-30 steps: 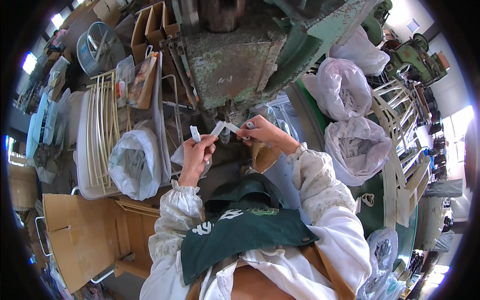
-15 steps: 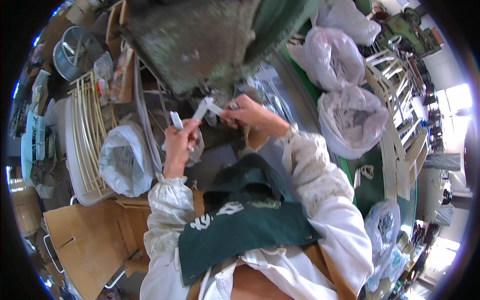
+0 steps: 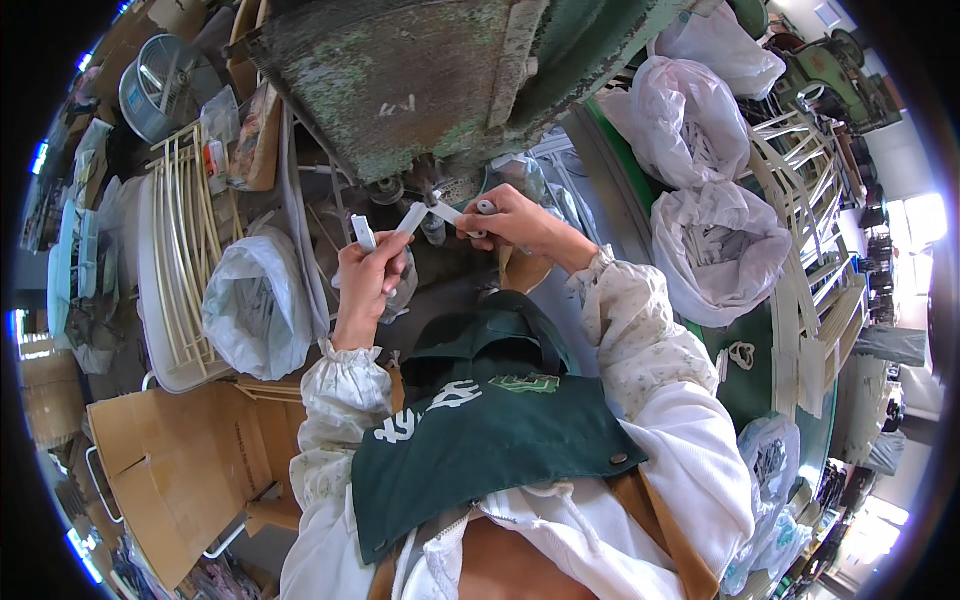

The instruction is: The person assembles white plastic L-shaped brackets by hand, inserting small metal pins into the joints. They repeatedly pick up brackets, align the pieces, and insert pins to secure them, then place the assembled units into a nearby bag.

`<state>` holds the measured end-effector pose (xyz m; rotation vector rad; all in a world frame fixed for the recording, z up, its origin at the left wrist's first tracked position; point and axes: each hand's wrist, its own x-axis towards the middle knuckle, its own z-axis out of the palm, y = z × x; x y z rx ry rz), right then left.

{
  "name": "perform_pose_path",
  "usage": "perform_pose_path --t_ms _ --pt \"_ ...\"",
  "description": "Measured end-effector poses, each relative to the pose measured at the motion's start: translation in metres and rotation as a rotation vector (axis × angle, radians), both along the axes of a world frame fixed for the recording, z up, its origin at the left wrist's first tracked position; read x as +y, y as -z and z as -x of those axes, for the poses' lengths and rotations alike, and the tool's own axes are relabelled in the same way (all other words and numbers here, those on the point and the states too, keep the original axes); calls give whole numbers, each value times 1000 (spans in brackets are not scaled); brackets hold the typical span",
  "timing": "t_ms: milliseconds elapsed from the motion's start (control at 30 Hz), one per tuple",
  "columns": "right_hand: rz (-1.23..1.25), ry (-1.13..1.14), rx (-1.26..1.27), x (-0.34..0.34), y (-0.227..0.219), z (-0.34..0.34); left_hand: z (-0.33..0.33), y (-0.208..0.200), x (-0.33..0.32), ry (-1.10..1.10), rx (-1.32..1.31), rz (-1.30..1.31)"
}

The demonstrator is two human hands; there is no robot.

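Observation:
My left hand (image 3: 368, 278) is closed on a flat white strip (image 3: 411, 218) between thumb and fingers. A second white piece (image 3: 363, 234) sticks up out of the same hand. My right hand (image 3: 520, 228) pinches another short white strip (image 3: 446, 213), and a further white piece with a rounded end (image 3: 487, 208) pokes out between its fingers. The inner ends of the two strips meet at an angle just under the metal tool (image 3: 428, 180) of a worn green machine (image 3: 400, 95). Whether they are joined there is too small to tell.
An open white sack (image 3: 258, 305) stands left of me, beside a tray of long pale rods (image 3: 185, 255). At right, plastic bags of white strips (image 3: 720, 250) rest on a green surface (image 3: 745, 385) near stacked slatted frames (image 3: 800, 190). A cardboard box (image 3: 180, 480) is at lower left.
The whole view has shifted slightly, showing more of the machine's underside. Both hands keep their grip, and the strips still meet below the tool, at a wider angle.

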<state>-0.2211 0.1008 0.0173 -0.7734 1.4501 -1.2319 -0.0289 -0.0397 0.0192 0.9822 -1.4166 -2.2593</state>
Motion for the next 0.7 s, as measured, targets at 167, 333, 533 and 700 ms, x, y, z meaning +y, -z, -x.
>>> perform_pose_path --t_ms 167,333,533,700 --pt "9 17 98 3 -42 -9 -2 -24 2 -19 33 119" --pt "102 -63 102 13 -34 -12 -13 -24 9 30 51 52" --pt "107 -106 205 53 -57 -38 -42 -34 37 131 69 108" --pt "237 -199 346 75 -60 -46 -57 -41 46 200 77 148"
